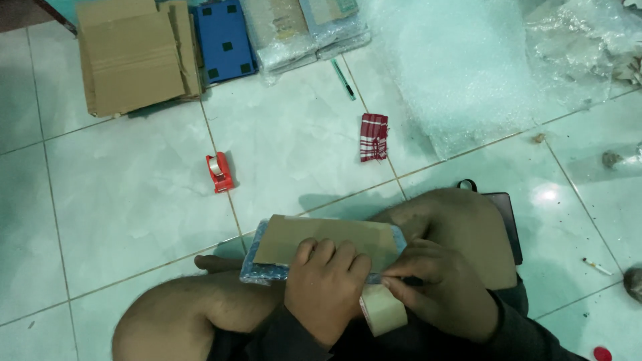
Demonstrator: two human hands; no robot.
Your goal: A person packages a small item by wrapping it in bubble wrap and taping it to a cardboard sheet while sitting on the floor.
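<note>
Sitting cross-legged on the tiled floor (134, 174), the left hand (324, 287) is pressing the bubble-wrapped parcel (321, 251) onto the lap while the right hand (441, 287) is gripping the tape roll (382, 309); keeping the tape taut looks wise

Parcel (314, 244) and tape roll (383, 309), near centre.
Flat bubble-wrapped parcel, brown card face up, lies across lap; pale tape roll, apparently upright, just right of it.

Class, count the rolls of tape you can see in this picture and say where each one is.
2. One sits in a red tape dispenser on the floor tiles. The other, a tan tape roll, is held by the right hand against the bubble-wrapped parcel. More may be hidden.
</note>
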